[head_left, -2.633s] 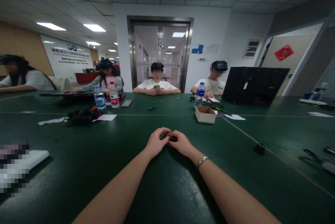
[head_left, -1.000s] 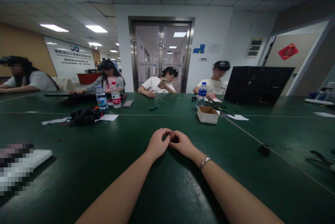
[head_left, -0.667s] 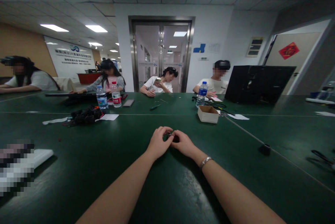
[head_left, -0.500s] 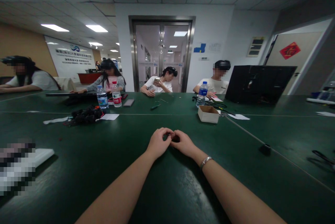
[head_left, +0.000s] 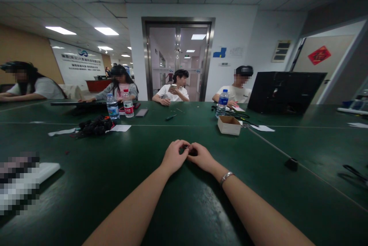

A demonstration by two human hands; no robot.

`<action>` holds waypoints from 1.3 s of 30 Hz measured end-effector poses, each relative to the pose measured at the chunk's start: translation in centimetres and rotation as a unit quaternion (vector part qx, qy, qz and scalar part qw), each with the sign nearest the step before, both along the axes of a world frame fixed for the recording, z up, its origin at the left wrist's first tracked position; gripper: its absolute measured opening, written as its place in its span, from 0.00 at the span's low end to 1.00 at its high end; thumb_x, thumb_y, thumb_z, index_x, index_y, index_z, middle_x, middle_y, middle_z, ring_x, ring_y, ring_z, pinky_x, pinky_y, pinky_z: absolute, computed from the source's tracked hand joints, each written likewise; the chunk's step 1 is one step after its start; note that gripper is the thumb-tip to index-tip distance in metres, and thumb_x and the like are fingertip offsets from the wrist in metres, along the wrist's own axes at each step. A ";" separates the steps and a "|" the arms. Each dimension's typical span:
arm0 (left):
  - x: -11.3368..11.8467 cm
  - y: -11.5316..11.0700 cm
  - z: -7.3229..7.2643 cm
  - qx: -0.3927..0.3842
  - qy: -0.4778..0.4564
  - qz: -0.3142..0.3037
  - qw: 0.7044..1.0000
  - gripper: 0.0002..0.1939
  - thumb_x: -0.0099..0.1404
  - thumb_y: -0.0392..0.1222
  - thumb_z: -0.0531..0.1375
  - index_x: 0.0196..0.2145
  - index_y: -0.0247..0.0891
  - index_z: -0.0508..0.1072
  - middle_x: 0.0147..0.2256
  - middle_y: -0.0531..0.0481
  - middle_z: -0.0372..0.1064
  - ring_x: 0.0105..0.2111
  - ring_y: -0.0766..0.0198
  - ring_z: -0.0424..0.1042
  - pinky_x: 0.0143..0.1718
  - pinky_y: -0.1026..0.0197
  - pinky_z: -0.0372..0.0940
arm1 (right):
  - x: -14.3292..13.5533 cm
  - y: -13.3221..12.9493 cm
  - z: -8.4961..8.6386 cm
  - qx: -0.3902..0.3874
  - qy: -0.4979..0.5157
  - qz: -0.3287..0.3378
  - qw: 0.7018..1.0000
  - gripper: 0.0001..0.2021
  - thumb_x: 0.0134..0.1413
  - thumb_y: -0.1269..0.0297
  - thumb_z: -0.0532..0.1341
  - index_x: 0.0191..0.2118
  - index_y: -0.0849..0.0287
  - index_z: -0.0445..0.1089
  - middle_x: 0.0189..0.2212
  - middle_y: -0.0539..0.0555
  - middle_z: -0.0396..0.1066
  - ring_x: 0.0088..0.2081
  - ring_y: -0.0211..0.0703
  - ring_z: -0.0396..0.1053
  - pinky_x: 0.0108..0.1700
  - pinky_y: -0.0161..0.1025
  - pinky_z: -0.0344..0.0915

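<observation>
Reaching over green table [head_left: 120, 161], left of open box [head_left: 229, 128], with left hand [head_left: 174, 157] and right hand [head_left: 202, 158] together, likely for steadiness. Pinching tiny, mostly hidden object [head_left: 186, 147] between fingertips, nearer than box; cannot identify it.

A small object [head_left: 186, 147], partly shiny and partly dark, is showing between the meeting fingertips of the hands [head_left: 174, 157]. The fingers are covering most of it, hiding its full shape and tilt.

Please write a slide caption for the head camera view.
Two hands meet fingertip to fingertip above a green table, with an open cardboard box beyond.
</observation>
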State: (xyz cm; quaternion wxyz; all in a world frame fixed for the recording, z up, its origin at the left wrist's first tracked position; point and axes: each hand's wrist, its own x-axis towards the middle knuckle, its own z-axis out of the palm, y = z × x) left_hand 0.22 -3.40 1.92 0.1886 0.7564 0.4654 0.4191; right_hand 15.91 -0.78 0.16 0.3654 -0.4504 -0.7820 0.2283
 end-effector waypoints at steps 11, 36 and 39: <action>0.1 0.3 -0.3 0.003 -0.018 0.041 0.999 0.11 0.58 0.46 0.59 0.39 0.42 0.71 0.37 0.50 0.69 0.40 0.61 0.66 0.43 0.58 0.62 | -0.1 0.0 -0.1 0.000 -0.010 -0.012 1.000 0.08 0.40 0.66 0.65 0.26 0.59 0.65 0.26 0.49 0.65 0.30 0.37 0.62 0.32 0.35 0.59; -0.3 -0.1 0.2 -0.004 -0.019 -0.012 1.000 0.12 0.59 0.40 0.56 0.42 0.44 0.71 0.41 0.49 0.69 0.42 0.61 0.67 0.43 0.59 0.64 | 0.0 0.1 -0.3 -0.005 0.004 -0.003 1.000 0.08 0.41 0.66 0.65 0.28 0.60 0.65 0.28 0.49 0.67 0.31 0.37 0.63 0.34 0.35 0.61; -0.3 -0.4 0.6 -0.002 -0.009 -0.029 1.000 0.11 0.61 0.38 0.53 0.38 0.45 0.73 0.39 0.50 0.71 0.42 0.62 0.68 0.43 0.59 0.65 | 0.0 0.3 -0.5 -0.003 0.004 0.002 1.000 0.08 0.42 0.65 0.65 0.28 0.60 0.65 0.27 0.49 0.67 0.30 0.37 0.63 0.33 0.35 0.61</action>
